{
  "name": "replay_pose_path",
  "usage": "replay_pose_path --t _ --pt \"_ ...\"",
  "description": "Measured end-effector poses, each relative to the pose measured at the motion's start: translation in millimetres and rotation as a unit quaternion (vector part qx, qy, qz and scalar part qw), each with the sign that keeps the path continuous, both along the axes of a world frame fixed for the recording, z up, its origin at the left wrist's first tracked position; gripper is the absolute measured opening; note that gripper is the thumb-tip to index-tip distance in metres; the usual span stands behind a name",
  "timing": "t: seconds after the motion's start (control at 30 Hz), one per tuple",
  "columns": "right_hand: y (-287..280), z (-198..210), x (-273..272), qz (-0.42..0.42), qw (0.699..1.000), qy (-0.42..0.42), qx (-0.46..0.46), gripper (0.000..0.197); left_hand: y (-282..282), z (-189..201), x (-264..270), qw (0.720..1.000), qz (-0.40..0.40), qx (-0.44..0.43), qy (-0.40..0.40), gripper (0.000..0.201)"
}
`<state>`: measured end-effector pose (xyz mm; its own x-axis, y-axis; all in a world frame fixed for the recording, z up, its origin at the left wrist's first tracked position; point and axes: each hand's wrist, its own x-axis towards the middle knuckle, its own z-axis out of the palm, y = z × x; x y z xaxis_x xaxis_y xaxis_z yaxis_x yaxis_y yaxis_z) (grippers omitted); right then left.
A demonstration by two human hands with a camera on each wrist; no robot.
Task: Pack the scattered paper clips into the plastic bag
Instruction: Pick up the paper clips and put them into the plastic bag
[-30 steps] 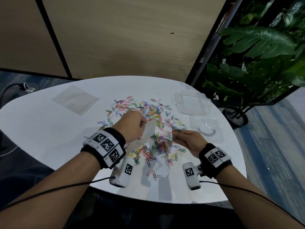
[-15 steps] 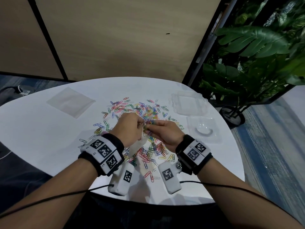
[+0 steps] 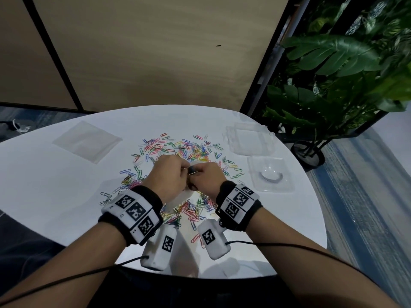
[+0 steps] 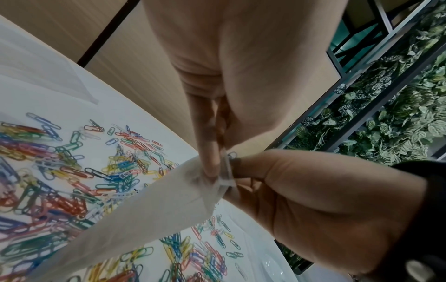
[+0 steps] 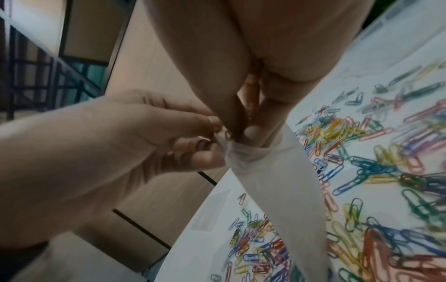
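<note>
Many coloured paper clips (image 3: 178, 150) lie scattered on the white table (image 3: 55, 185). My left hand (image 3: 185, 172) pinches the mouth of a small clear plastic bag (image 3: 180, 196), which hangs down over the pile. The right hand (image 3: 195, 174) meets it at the bag's mouth, with thumb and fingers pinched on a paper clip (image 4: 231, 155). In the left wrist view the bag (image 4: 144, 219) slants down to the left from my left fingers (image 4: 210, 162). The right wrist view shows a clip (image 5: 228, 135) at the rim of the bag (image 5: 277, 181). What the bag holds is hidden.
A second flat plastic bag (image 3: 86, 141) lies at the back left. Two clear plastic trays (image 3: 249, 141) (image 3: 270, 174) sit at the right, close to the table's edge. A potted plant (image 3: 322, 85) stands beyond that edge. A wooden wall panel rises behind the table.
My right hand left the clips on its side of the pile and moved left to the bag's mouth. Both hands now meet above the pile, and the bag has risen a little.
</note>
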<state>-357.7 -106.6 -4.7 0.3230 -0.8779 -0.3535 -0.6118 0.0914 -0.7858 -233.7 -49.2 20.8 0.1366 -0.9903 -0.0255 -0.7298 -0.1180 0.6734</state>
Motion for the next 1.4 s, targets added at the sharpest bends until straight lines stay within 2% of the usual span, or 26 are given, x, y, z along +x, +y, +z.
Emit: replay_pose_path --t 0.17,0.27,0.33,0.43,0.5,0.6,0.7,0.8,0.87,0.9,0.93,0.97,1.0,1.07,1.13,1.17,1.23,1.3,1.4 --pt "-2 2 -3 0.008 0.998 0.026 -0.054 0.008 0 3 0 1.000 0.009 0.001 0.011 0.024" --pt "-3 5 -5 0.029 0.997 0.039 -0.060 0.017 1 5 1 1.000 0.007 0.000 0.011 0.024" --pt "-4 9 -6 0.024 0.997 0.031 -0.067 0.015 0 6 2 1.000 0.014 0.005 0.017 0.024" --pt "-4 12 -8 0.064 0.990 0.046 -0.115 0.018 1 7 3 0.999 0.013 0.014 0.027 0.024" --pt "-3 12 -10 0.076 0.990 0.042 -0.113 0.022 2 7 4 1.000 0.012 0.012 0.023 0.024" --pt "-2 11 -14 0.097 0.984 0.049 -0.138 0.019 1 7 5 0.999 0.014 0.015 0.026 0.025" --pt "-1 16 -16 0.163 0.967 0.069 -0.184 0.022 1 9 4 1.000 0.002 0.009 0.013 0.024" --pt "0 25 -21 0.174 0.970 -0.003 -0.171 0.021 1 10 8 1.000 0.002 0.001 0.002 0.024" --pt "-6 28 -34 0.129 0.982 -0.090 -0.104 0.015 1 11 14 1.000 0.012 -0.001 0.010 0.025" --pt "-11 25 -44 0.107 0.986 -0.096 -0.089 0.013 2 12 18 1.000 0.014 -0.002 0.013 0.026" --pt "-17 20 -56 0.095 0.990 -0.058 -0.088 0.014 3 14 22 1.000 0.015 -0.005 0.015 0.027" --pt "-21 13 -69 0.096 0.992 0.014 -0.085 0.022 5 16 26 1.000 0.016 -0.007 0.018 0.029" --pt "-24 2 -83 0.108 0.986 0.106 -0.069 0.036 7 18 28 1.000 0.019 -0.008 0.020 0.030" --pt "-23 -20 -107 0.136 0.955 0.262 0.004 0.073 9 22 34 0.999 0.030 -0.014 0.011 0.029" --pt "-14 -44 -120 0.158 0.928 0.334 0.039 0.103 11 24 40 0.999 0.037 -0.017 -0.001 0.026" --pt "-9 -55 -123 0.162 0.925 0.342 0.038 0.113 12 25 42 0.999 0.038 -0.016 -0.002 0.026" --pt "1 -72 -120 0.147 0.939 0.310 0.018 0.117 15 26 45 0.999 0.038 -0.012 -0.001 0.026" --pt "7 -80 -112 0.136 0.953 0.270 -0.023 0.108 17 26 46 0.999 0.038 -0.008 -0.005 0.027" --pt "8 -86 -98 0.161 0.944 0.273 -0.088 0.091 18 25 48 0.999 0.044 -0.002 -0.004 0.025"
